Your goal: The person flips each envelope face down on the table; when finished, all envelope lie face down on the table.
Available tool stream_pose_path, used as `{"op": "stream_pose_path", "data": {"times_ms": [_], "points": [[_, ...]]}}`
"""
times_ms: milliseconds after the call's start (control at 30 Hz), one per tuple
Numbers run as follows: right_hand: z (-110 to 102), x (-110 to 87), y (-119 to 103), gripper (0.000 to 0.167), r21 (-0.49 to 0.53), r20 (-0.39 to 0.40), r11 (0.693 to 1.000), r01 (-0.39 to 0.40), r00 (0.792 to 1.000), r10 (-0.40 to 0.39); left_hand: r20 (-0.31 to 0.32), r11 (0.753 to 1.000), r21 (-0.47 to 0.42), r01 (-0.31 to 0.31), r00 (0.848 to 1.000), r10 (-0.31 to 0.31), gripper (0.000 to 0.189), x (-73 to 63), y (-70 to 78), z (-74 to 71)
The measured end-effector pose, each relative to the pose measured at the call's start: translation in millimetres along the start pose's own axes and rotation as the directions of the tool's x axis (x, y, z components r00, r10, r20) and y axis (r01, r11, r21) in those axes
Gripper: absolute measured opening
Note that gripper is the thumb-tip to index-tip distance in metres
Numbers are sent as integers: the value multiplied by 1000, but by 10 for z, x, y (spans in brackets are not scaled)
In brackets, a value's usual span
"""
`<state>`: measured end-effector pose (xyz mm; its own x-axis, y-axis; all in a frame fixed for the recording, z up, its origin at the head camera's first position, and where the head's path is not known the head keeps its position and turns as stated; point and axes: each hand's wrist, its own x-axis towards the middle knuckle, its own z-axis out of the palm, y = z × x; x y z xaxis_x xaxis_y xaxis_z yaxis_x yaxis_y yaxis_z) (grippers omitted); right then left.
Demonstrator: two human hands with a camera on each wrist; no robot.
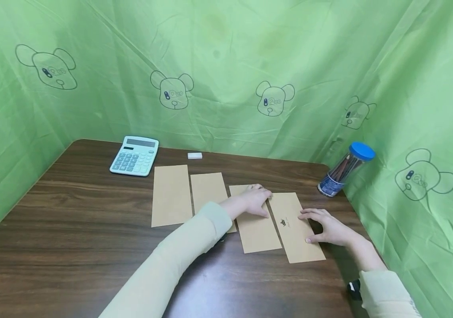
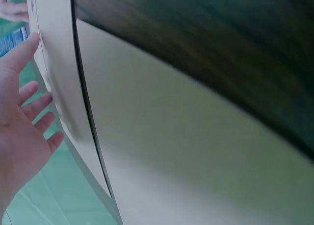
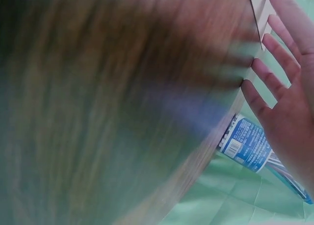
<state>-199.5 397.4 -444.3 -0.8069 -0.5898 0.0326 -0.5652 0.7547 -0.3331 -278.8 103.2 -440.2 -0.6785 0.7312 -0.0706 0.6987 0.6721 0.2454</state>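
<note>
Several flat brown kraft-paper rectangles lie in a slanting row on the table. My left hand (image 1: 256,201) rests over the upper part of the third one (image 1: 259,234), its fingertips reaching the upper left edge of the rightmost one (image 1: 295,243), which bears a small dark crown print. On that piece's right edge, my right hand (image 1: 327,227) touches with fingertips and thumb, fingers spread. The left wrist view shows the left hand's fingers (image 2: 37,107) loosely extended beside the paper. Part of the second rectangle (image 1: 208,187) is hidden behind my left forearm.
A light blue calculator (image 1: 135,157) and a small white block (image 1: 195,156) sit along the back of the brown wooden table (image 1: 71,229). At the right edge stands a clear tub of pencils (image 1: 342,170) with a blue lid. Green curtain (image 1: 226,66) surrounds the table.
</note>
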Motion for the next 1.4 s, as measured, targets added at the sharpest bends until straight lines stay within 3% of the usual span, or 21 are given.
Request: {"op": "stream_pose_path", "data": {"times_ms": [167, 533, 667, 867, 1133, 1400], "points": [[2, 9, -8, 65, -4, -22, 1000, 20, 1000, -20, 17, 1000, 15, 13, 1000, -13, 65, 5, 24, 15], [-12, 1, -29, 66, -24, -21, 997, 70, 997, -70, -31, 989, -146, -6, 1000, 2, 63, 29, -56, 33], [-15, -9, -30, 66, -6, -17, 997, 79, 997, -79, -61, 976, -213, -38, 998, 25, 59, 36, -75, 18], [-6, -18, -24, 69, 18, -10, 996, 83, 996, -83, -141, 938, -333, -99, 989, 54, 50, 52, -45, -2], [-20, -24, -34, 72, 28, -16, 995, 100, 995, -100, -199, 956, -270, -114, 978, 60, 30, 71, 14, 3], [-37, -38, -55, 73, 20, -2, 995, 101, 995, -101, -219, 956, -257, -143, 972, 87, 14, 58, -12, 24]]}}
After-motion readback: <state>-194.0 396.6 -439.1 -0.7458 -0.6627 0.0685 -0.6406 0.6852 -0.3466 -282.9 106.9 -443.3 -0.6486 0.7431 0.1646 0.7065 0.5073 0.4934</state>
